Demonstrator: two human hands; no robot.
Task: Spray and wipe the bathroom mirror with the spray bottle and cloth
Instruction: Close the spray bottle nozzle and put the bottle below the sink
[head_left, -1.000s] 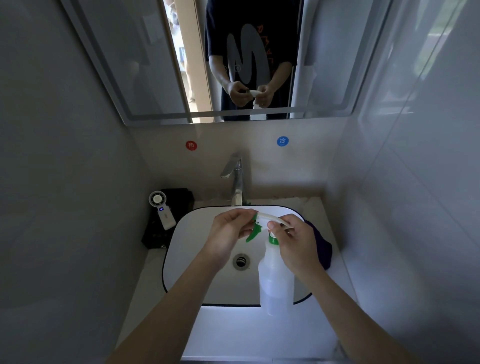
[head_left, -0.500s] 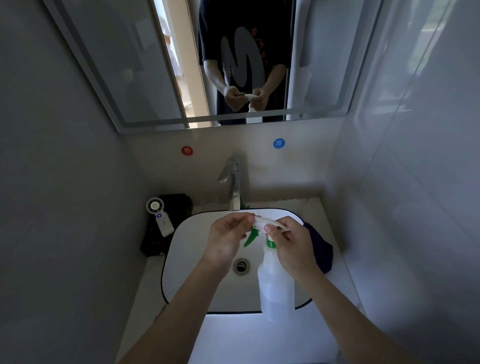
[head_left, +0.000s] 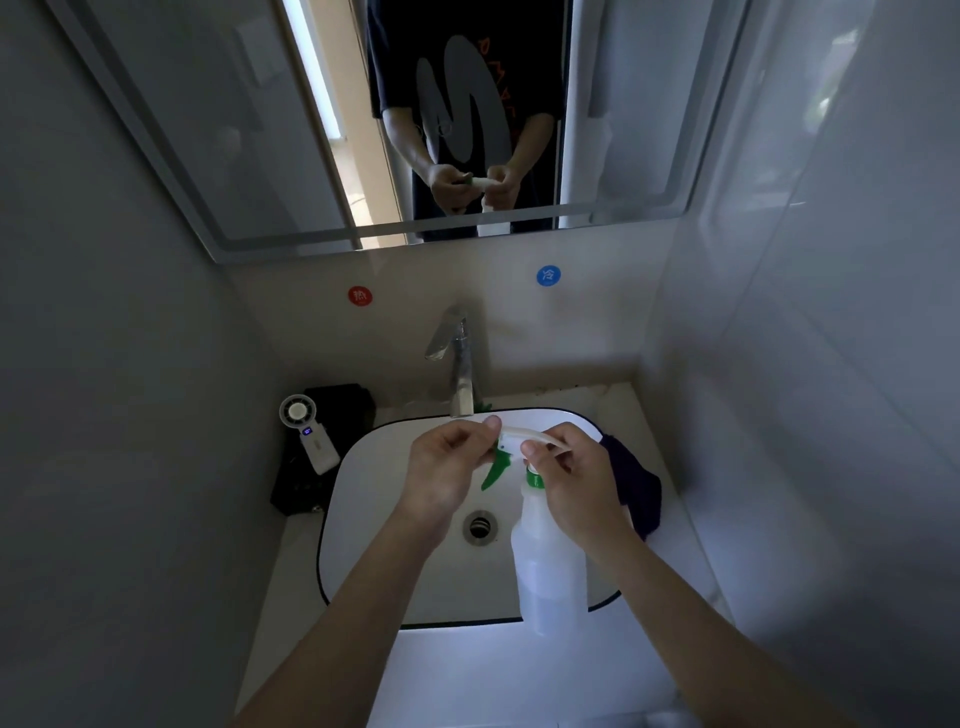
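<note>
A translucent white spray bottle (head_left: 549, 566) with a green trigger hangs upright over the white sink basin (head_left: 363, 499). My right hand (head_left: 574, 480) grips its neck and spray head. At the nozzle end of the head, my left hand (head_left: 447, 470) has its fingers closed. A dark blue cloth (head_left: 636, 486) lies crumpled on the basin's right rim, just behind my right hand. The mirror (head_left: 208, 119) hangs on the wall above the tap and reflects both hands with the bottle.
A chrome tap (head_left: 460, 364) stands behind the basin. A small white handheld fan (head_left: 306, 434) rests on a black object (head_left: 332, 447) at the counter's left. Grey walls close in on both sides. Red and blue round stickers sit under the mirror.
The view has tilted slightly, showing more of the mirror. Both hands stay on the bottle's spray head over the basin with little shift.
</note>
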